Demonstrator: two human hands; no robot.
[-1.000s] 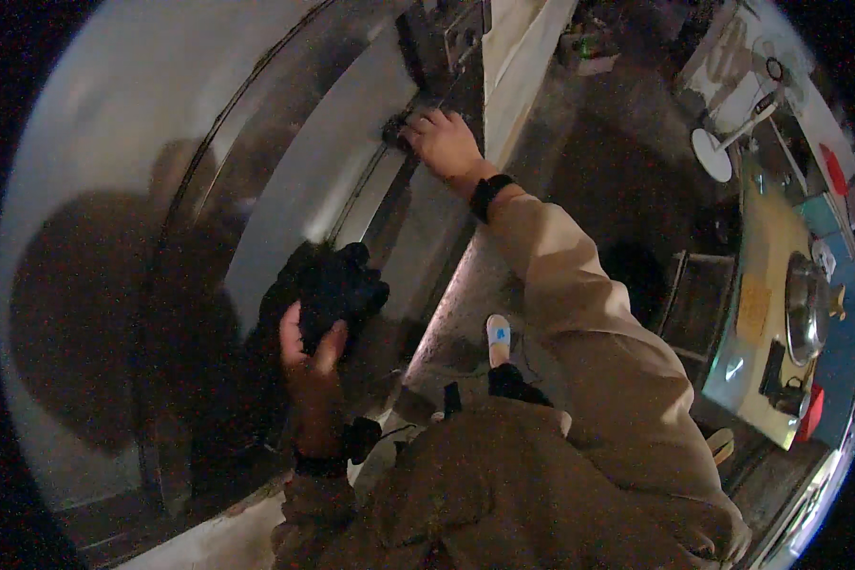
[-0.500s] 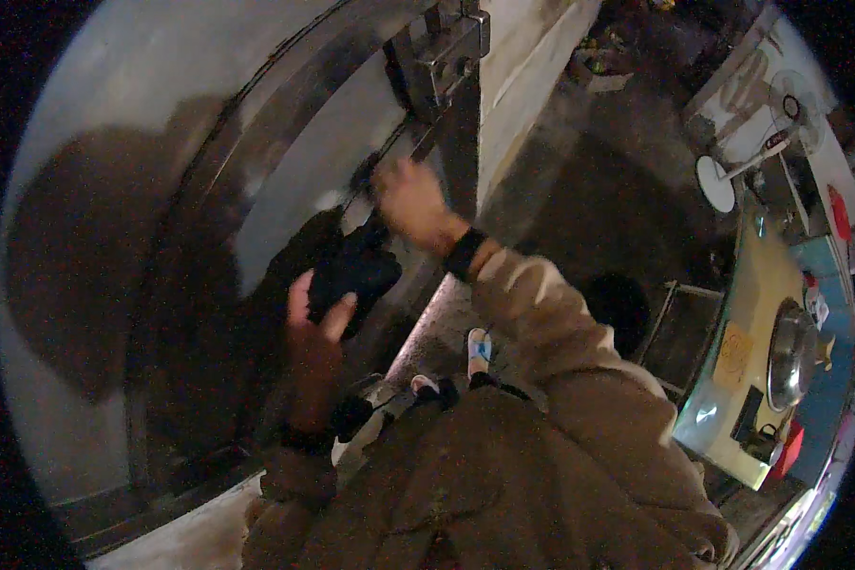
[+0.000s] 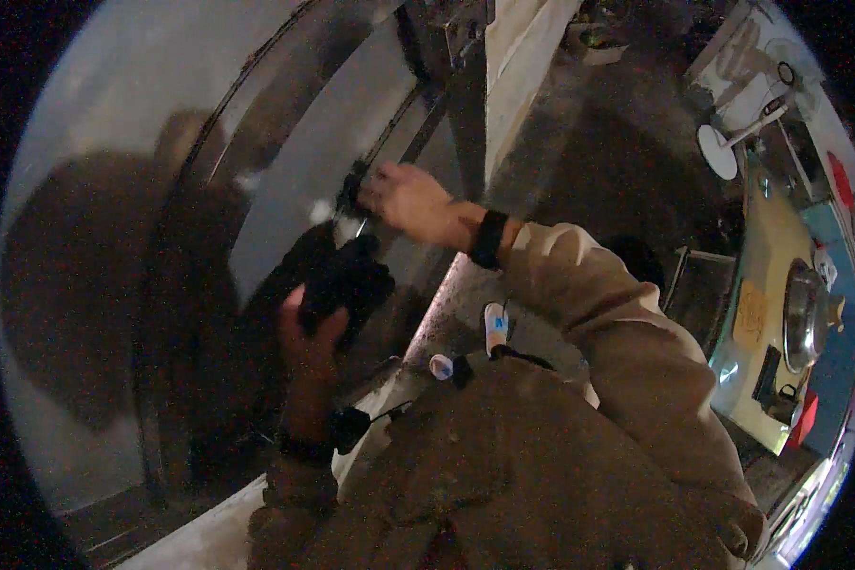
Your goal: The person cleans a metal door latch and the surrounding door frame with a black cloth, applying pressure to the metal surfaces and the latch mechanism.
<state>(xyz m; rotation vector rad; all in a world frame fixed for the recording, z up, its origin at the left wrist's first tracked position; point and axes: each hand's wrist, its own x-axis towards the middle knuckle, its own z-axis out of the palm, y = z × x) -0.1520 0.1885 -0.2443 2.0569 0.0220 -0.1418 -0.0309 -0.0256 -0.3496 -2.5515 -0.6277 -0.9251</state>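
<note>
Left hand [image 3: 313, 328]: thumb and fingers closed around a black bundle [image 3: 350, 280], located beside the grey panel [image 3: 299, 161]. Right hand [image 3: 404, 201]: fingers curled at a small dark object [image 3: 352, 188] just beyond the bundle; cannot tell whether pinched.

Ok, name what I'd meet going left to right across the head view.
Large rounded shadow → left hand → right hand → white shoe with a blue mark → round white fan base → shiny metal basin.
</note>
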